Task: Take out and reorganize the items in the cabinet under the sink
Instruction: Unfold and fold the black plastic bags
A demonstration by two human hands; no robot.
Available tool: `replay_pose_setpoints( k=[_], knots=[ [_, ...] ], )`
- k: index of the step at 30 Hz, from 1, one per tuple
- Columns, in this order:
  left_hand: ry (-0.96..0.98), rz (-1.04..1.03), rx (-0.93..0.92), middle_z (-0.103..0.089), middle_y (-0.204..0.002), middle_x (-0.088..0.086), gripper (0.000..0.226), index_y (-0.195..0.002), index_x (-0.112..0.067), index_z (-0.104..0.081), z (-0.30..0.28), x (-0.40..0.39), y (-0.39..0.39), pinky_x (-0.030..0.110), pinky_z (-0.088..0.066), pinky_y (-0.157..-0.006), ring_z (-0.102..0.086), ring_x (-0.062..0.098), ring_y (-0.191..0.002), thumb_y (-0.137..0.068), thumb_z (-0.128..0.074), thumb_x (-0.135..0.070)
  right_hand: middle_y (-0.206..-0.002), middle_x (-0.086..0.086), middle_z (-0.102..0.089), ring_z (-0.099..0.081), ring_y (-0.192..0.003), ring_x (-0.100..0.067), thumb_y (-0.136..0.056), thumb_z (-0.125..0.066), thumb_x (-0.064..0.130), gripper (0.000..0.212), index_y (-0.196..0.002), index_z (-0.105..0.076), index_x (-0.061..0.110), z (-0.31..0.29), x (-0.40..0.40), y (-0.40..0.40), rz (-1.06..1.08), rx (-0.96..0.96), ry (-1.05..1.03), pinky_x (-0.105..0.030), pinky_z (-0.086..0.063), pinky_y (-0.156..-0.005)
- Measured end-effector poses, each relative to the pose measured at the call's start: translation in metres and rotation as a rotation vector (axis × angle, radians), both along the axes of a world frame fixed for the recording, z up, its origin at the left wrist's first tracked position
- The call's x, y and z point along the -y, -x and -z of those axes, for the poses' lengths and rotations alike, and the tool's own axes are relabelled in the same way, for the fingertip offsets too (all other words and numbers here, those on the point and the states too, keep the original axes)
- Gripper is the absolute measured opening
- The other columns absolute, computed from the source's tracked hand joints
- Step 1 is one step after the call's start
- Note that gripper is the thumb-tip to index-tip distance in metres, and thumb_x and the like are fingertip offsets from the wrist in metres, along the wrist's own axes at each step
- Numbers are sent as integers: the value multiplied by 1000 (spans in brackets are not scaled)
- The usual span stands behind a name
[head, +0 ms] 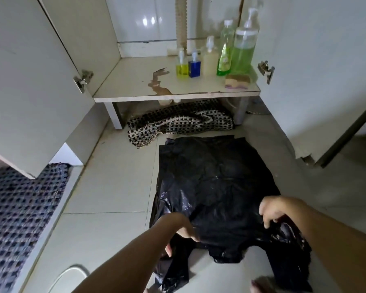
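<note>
A large black plastic bag [216, 182] lies spread flat on the tiled floor in front of the open cabinet. My left hand [183, 229] grips its near left edge, fingers curled into the plastic. My right hand [273, 210] pinches the near right part of the bag, by its handle. On the cabinet shelf [135, 81] stand several bottles at the right: a small yellow one [182, 68], a small blue one [194, 67], a cream pump bottle [210, 60], a green dish-soap bottle [225, 53] and a big green pump bottle [243, 49]. A sponge [237, 81] lies in front of them.
Both cabinet doors [30, 81] stand open at left and right. A checked cloth [178, 123] lies bunched under the shelf. A dark patterned mat [19, 218] covers the floor at the left. A drain pipe [181, 20] runs down at the back. The shelf has a brown stain.
</note>
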State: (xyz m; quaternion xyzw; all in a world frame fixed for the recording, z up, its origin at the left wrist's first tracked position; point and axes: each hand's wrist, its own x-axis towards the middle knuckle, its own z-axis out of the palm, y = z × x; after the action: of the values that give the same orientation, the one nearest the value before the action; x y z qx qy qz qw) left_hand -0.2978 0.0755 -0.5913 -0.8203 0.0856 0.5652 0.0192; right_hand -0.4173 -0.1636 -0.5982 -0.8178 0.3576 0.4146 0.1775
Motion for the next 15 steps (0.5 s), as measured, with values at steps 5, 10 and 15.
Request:
replay_pose_setpoints(
  k=[5, 10, 15],
  knots=[
    [163, -11, 119, -58, -127, 19, 61, -129, -3, -49, -5, 0, -30, 35, -56, -81, -65, 30, -103, -88, -59, -48, -100, -16, -67, -63, -94, -28, -79, -72, 15, 26, -102, -66, 3, -17, 30, 14, 364, 435, 68, -26, -43, -70],
    [339, -174, 603, -62, -103, 6, 53, -111, -8, -60, 6, -27, -50, 30, -46, -77, -61, 24, -101, -76, -72, -46, -149, -19, -34, -35, -137, -34, -82, -72, 20, 77, -143, -30, -2, -4, 30, 40, 615, 403, -26, -36, -32, -107],
    [347, -487, 214, -52, -134, 17, 73, -133, 1, -46, 15, -55, -33, 38, -42, -95, -50, 33, -125, -79, -74, -40, -110, -22, -59, -58, -102, -35, -78, -74, 4, 48, -119, -55, -13, 37, 12, 56, 851, 382, -92, -33, -43, -72]
  ],
)
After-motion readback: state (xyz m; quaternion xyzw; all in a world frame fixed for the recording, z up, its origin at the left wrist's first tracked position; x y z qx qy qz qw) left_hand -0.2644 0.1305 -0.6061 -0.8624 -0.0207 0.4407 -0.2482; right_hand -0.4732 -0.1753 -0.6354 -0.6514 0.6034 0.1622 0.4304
